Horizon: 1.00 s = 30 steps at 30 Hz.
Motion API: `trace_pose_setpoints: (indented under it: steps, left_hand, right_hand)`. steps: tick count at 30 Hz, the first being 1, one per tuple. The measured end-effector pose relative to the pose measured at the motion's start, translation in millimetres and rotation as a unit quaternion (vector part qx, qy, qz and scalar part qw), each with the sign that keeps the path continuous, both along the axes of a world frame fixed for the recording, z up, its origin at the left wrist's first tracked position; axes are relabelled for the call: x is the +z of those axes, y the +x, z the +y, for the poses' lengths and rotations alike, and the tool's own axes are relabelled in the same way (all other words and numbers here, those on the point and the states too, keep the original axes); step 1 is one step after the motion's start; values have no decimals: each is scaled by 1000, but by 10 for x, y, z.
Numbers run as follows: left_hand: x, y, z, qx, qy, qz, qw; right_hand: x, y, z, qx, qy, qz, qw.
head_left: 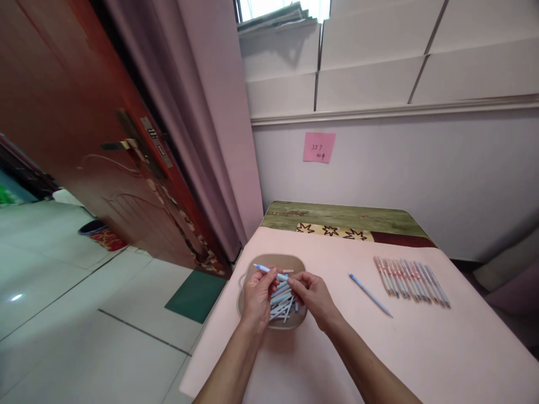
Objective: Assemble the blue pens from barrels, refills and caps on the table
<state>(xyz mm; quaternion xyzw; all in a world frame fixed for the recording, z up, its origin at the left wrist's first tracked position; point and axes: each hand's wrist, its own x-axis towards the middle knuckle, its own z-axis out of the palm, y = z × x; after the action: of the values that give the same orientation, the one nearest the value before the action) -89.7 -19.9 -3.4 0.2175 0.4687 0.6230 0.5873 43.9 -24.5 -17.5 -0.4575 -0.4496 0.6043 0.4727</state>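
Over a grey-brown basin (298, 322), my left hand (260, 297) and my right hand (314, 296) are both closed on one blue pen (266, 270). The left fingers grip its middle, and the right fingertips pinch its right end. The pen's pale tip points up and to the left. Beneath my hands, several white and light-blue pen parts (283, 307) lie loose in the basin. To the right of my right hand, a blue and grey pen (370, 295) rests alone on the pink table cover.
A row of several pens with red and clear barrels (411, 280) lies at the right of the pink-covered table (332, 359). Behind stands a white wall with a pink note (319, 147). A red-brown door (84, 101) and purple curtain (210, 112) are at the left.
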Motion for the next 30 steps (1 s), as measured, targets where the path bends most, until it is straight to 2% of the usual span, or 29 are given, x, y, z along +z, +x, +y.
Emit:
trace_pose_setpoints:
  steps: [3, 6, 12, 14, 17, 19, 21, 22, 23, 24, 26, 27, 28, 30]
  left_hand:
    - [-3, 3, -13, 11, 3, -10, 1000]
    - [13, 4, -16, 24, -1, -21, 999]
    - [56, 2, -6, 17, 5, -31, 999]
    - [43, -10, 7, 17, 8, -31, 999]
    - [1, -81, 44, 37, 16, -22, 999]
    - [-24, -172, 63, 54, 21, 24, 998]
    - [-34, -283, 56, 46, 25, 148, 988]
    - [-34, -338, 41, 26, 29, 245, 969]
    - [-31, -389, 18, -4, 33, 357, 933]
    - [-26, -433, -9, -39, 37, 471, 881]
    - [-15, -493, -62, -106, 40, 648, 753]
    - [-12, -509, -81, -132, 36, 701, 700]
    - [-10, -517, -94, -151, 27, 733, 662]
    - [-9, -515, -97, -171, 7, 765, 621]
  right_hand:
    - [3, 1, -4, -40, 55, -15, 998]
    - [31, -2, -17, -49, 72, 7, 996]
    - [48, -8, -13, 22, -61, 13, 998]
    - [25, -10, 3, 14, -46, 22, 999]
    - [-27, 26, 38, -33, 18, 26, 999]
    - [-53, 93, 67, -61, 59, -15, 996]
    - [-51, 181, 90, -63, 92, -87, 990]
    - [-37, 222, 96, -53, 105, -121, 986]
    - [-14, 257, 98, -38, 115, -147, 982]
    - [14, 281, 95, -23, 124, -165, 978]
    - [80, 292, 81, -8, 140, -189, 972]
    - [109, 279, 74, -13, 149, -200, 968]
    - [133, 257, 69, -25, 158, -209, 965]
    - [156, 196, 77, -53, 172, -217, 960]
